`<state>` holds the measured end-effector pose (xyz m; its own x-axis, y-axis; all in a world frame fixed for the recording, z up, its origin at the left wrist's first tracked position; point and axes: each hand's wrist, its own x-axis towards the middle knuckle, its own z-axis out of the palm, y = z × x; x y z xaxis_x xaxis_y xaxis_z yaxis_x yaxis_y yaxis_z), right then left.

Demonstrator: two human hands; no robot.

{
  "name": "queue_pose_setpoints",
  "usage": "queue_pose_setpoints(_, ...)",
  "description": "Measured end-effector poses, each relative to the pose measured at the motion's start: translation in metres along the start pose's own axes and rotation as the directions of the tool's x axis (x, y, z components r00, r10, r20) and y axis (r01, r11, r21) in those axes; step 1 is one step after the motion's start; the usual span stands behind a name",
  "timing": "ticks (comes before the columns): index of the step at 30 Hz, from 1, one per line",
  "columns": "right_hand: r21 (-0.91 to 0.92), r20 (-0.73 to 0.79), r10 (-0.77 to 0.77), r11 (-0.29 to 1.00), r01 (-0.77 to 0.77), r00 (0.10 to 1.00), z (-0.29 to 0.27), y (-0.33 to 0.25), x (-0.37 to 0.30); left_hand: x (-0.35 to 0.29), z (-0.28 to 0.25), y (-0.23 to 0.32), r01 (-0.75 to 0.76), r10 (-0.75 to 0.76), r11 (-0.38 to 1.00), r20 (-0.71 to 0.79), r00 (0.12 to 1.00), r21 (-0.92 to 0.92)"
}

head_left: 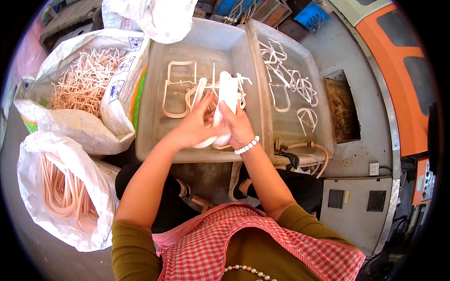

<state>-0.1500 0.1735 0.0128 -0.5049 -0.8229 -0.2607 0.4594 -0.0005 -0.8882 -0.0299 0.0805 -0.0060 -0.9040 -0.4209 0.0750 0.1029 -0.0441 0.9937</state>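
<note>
Checked apron point(197, 246) lies below hands point(238, 125) around white pieces point(228, 89).

Looks bright overall, apparently lit from above. Glares nearly white on the upper bag point(171, 19) and held tube point(228, 91), losing surface detail. Drops into shadow beneath the tub point(161, 152). Curves the orange machine point(393, 84) along the right rim. Darkens to black at all 4 corners, softening near the edge.
</note>
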Motion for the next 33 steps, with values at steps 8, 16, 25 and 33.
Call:
queue_pose_setpoints(8,0.022,0.121,0.068,0.997,-0.071,0.99,0.01,-0.005,-0.009,0.002,0.006,-0.015,0.122,-0.132,0.905,0.005,0.991,-0.408)
queue_pose_setpoints(16,-0.527,0.253,-0.027,0.834,0.162,0.967,0.003,-0.009,-0.015,-0.001,0.001,-0.005,0.24,-0.326,0.575,0.051,0.944,-0.782)
queue_pose_setpoints(25,-0.889,0.241,0.252,0.446,0.108,0.937,-0.014,-0.033,-0.022,-0.007,0.004,0.006,0.192,-0.216,0.637,0.067,0.974,-0.746)
queue_pose_setpoints(33,0.045,0.295,0.298,0.945,-0.325,0.908,-0.02,-0.045,0.016,-0.013,0.017,-0.009,0.112,-0.11,0.991,0.021,0.994,-0.074)
